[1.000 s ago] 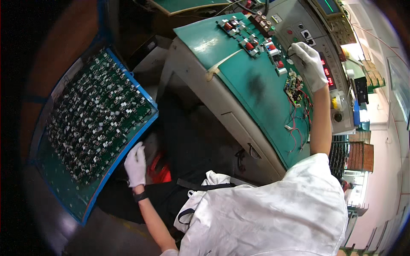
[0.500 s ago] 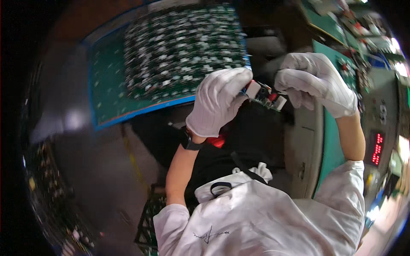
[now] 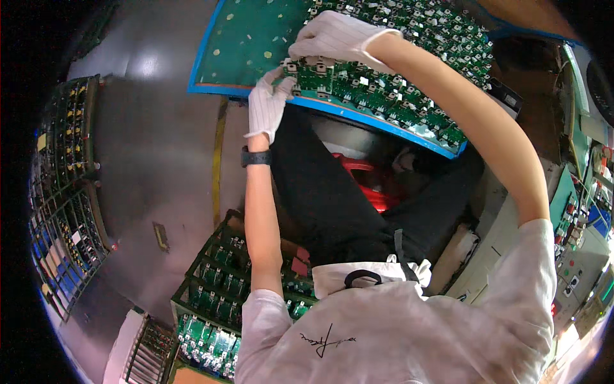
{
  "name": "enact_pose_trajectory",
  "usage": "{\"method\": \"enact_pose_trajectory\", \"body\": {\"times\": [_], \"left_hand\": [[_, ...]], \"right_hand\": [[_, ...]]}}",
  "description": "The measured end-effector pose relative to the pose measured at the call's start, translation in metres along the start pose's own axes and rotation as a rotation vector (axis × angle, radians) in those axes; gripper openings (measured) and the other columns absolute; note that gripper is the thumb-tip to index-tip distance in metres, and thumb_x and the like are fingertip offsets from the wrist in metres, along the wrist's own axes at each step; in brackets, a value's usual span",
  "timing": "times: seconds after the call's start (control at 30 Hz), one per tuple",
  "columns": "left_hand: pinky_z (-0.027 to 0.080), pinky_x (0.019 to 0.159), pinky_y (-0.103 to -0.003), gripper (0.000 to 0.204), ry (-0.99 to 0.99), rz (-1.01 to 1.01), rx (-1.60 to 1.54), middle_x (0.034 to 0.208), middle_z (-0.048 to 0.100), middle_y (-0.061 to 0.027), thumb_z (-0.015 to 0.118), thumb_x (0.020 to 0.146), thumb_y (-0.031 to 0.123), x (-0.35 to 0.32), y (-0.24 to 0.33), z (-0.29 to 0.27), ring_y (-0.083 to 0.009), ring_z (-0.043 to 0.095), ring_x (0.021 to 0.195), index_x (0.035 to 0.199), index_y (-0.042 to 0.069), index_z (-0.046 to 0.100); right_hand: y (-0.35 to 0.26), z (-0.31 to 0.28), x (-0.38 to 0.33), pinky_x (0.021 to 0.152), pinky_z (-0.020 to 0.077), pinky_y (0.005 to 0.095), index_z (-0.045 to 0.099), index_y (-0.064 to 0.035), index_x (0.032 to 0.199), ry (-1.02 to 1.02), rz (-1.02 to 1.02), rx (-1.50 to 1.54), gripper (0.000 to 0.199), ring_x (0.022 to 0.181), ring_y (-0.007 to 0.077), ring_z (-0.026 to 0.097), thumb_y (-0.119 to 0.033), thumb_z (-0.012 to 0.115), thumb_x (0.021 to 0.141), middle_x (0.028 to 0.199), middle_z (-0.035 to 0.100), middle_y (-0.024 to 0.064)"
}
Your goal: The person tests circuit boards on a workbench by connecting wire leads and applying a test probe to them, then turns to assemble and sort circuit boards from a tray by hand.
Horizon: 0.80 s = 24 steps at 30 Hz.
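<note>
A layer of green circuit boards (image 3: 403, 83) with metal tabs and small parts covers much of a blue-edged green mat (image 3: 249, 48). My left hand (image 3: 266, 105), in a white glove, is at the left end of the boards, thumb and forefinger bent at the edge of one circuit board (image 3: 313, 78). From above, my right hand (image 3: 336, 37), gloved too, reaches across with its fingers curled down onto that board's upper left. The right fingertips are partly hidden, and the boards under that palm cannot be seen.
Racks of circuit boards stand at the lower left, one rack (image 3: 214, 281) beside my left elbow and another rack (image 3: 70, 237) farther left. A red stool (image 3: 371, 185) shows between my legs. On the right is a grey control box (image 3: 579, 272) with buttons.
The view has swung right, toward the mat of boards. Both hands have moved from a small board with white and red parts, held in the air, to the left end of the laid-out boards.
</note>
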<state>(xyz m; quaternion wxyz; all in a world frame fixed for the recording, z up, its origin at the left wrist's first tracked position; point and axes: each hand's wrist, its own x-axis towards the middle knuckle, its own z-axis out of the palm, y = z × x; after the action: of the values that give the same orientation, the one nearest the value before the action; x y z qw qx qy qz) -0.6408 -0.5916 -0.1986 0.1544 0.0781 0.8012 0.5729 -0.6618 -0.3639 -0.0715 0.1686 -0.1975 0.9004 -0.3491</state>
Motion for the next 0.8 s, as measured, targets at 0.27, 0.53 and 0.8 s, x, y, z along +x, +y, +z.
{"method": "enact_pose_trajectory", "body": {"times": [0.27,0.53,0.8], "left_hand": [[0.057,0.071,-0.031,0.05,-0.124,-0.117,0.212,0.098,0.074,-0.0161,0.069,0.099,0.032,0.033,-0.036,-0.004,-0.017,0.071,0.071,0.128,-0.008,0.066],[0.058,0.071,-0.031,0.053,-0.176,-0.119,0.289,0.095,0.076,-0.0177,0.069,0.099,0.034,0.044,-0.048,-0.004,-0.018,0.073,0.072,0.132,-0.006,0.066],[0.056,0.088,-0.049,0.041,-0.117,0.034,0.519,0.106,0.074,-0.0258,0.069,0.095,0.037,0.045,-0.062,0.008,-0.0426,0.071,0.1,0.122,0.006,0.075]], "right_hand": [[0.046,0.039,0.051,0.071,0.0577,0.0331,0.076,-0.0016,0.09,-0.024,0.265,0.085,0.036,0.07,0.0197,0.07,-0.035,0.062,0.092,0.084,0.075,0.0081],[0.06,0.048,0.054,0.066,0.0537,0.0273,0.075,-0.0001,0.095,-0.137,0.233,0.013,0.035,0.065,0.0144,0.064,-0.033,0.064,0.096,0.084,0.072,0.0053],[0.067,0.058,0.052,0.062,0.0571,0.0347,0.078,0.0011,0.085,0.069,0.448,0.365,0.036,0.062,0.0194,0.071,-0.031,0.064,0.094,0.076,0.076,0.0101]]}}
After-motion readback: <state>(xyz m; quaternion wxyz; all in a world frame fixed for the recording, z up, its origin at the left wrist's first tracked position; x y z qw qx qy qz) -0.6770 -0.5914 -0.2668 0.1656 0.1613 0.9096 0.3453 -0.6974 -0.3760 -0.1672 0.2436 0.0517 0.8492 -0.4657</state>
